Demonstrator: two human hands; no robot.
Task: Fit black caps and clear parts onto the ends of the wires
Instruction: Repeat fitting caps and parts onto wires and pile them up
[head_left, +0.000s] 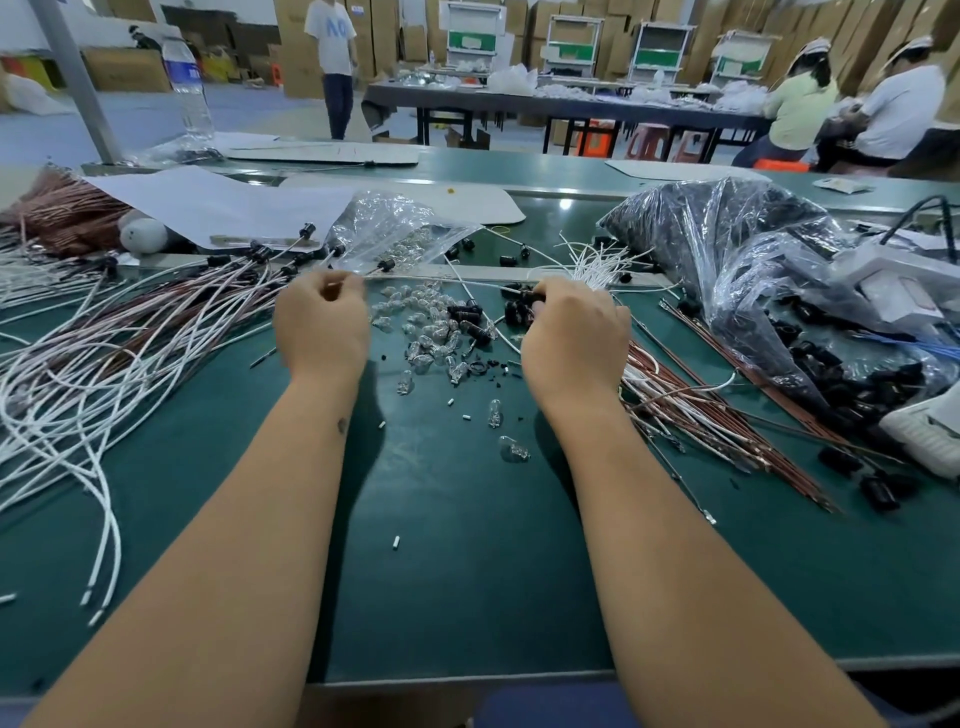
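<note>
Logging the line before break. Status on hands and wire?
Left hand pinches white wire; right hand grips its other end at black caps. Clear bulbs loose between. Nothing blocking.

Both hands curled, forearms extended forward.

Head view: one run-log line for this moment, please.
left hand: pinches white wire | right hand: grips black caps at wire's other end | clear parts: loose between hands | fit: cannot tell

Stacked cardboard boxes along the far wall, long dark table, grey-blue floor, orange stools.
</note>
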